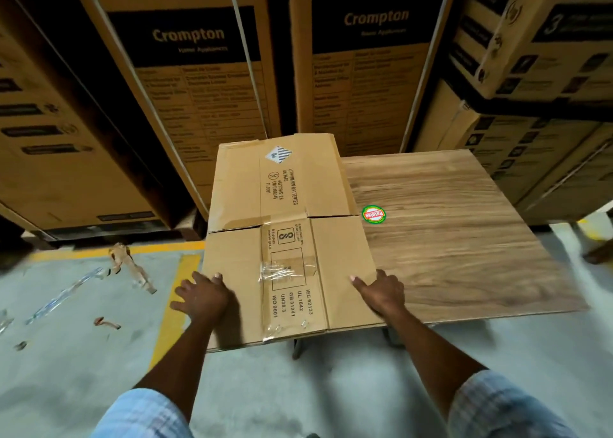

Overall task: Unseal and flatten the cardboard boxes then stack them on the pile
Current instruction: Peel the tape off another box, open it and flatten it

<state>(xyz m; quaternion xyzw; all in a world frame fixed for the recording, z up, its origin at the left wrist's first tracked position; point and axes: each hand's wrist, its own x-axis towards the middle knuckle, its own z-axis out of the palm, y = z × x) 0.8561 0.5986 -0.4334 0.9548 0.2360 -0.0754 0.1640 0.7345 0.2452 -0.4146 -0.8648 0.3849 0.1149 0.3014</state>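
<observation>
On the wood-grain table (pixel 464 238), left side, the flattened box (pixel 285 205) lies flat; our left hand (pixel 202 296) & right hand (pixel 381 291) press it, fingers straight & spread, w/ nothing gripped; flattening looks done, so next we'd carry it to the pile (not in view); Crompton cartons (pixel 189 72) behind, tape scraps (pixel 132 268) on concrete floor (pixel 298 388).

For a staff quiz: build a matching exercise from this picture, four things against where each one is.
Things
1. flattened box
2. green sticker
3. tape scraps
4. Crompton cartons

Places
A. on the grey floor, left of the table
B. standing behind the table
C. stuck on the bare tabletop
D. on the table's left part, under the left hand and right hand

Pairs: 1-D, 2-C, 3-A, 4-B.
</observation>
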